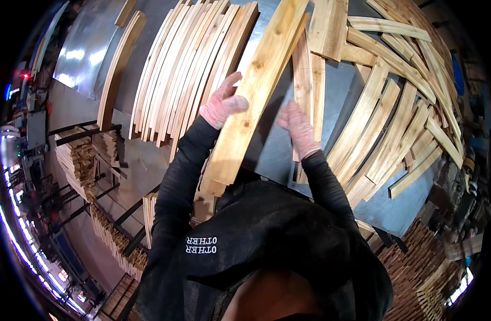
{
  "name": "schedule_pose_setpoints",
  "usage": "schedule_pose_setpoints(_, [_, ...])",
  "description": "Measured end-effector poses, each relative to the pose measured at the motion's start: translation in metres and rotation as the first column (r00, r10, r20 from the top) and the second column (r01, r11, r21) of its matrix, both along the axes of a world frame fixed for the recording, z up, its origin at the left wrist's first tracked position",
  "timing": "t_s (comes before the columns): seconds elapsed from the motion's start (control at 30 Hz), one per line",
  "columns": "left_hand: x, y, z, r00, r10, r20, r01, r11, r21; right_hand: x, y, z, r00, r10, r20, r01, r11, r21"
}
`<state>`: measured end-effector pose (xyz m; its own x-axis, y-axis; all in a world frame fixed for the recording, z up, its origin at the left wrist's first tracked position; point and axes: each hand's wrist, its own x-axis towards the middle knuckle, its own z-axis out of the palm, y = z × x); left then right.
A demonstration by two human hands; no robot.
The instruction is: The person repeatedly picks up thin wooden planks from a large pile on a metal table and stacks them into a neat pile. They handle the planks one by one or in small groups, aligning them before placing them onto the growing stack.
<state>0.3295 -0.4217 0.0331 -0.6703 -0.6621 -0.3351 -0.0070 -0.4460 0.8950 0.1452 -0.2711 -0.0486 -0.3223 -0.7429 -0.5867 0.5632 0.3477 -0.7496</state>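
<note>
A long, pale wooden board with knots slants across the middle, its near end close to my body. Along its right side and near end shows the edge of a second piece under it. My left hand, in a pinkish-white glove, grips the board's left edge, the thumb over its face. To the right, my gloved right hand is closed, fingers curled, beside narrow wooden boards on the metal table. Whether anything is inside those fingers is hidden.
Left of the board, a row of curved wooden slats stands on edge. One curved piece lies apart at far left. Loose curved boards pile up on the right. Stacked wood sits on racks below left; more stacks stand lower right.
</note>
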Motion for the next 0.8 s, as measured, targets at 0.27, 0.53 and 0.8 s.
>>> schedule_pose_setpoints(0.27, [-0.007, 0.050, -0.112, 0.889, 0.376, -0.260, -0.066, 0.668, 0.741, 0.017, -0.025, 0.021, 0.992, -0.047, -0.115, 0.016, 0.967, -0.256])
schedule_pose_setpoints(0.53, [0.020, 0.039, -0.012, 0.124, -0.016, 0.992, 0.607, 0.792, -0.063, 0.064, -0.053, -0.004, 0.688, 0.158, -0.708, -0.080, 0.987, 0.142])
schedule_pose_setpoints(0.8, [0.038, 0.078, -0.004, 0.175, 0.322, 0.930, 0.816, 0.482, -0.321, 0.068, -0.080, 0.013, 0.454, 0.446, -0.771, -0.341, 0.887, 0.313])
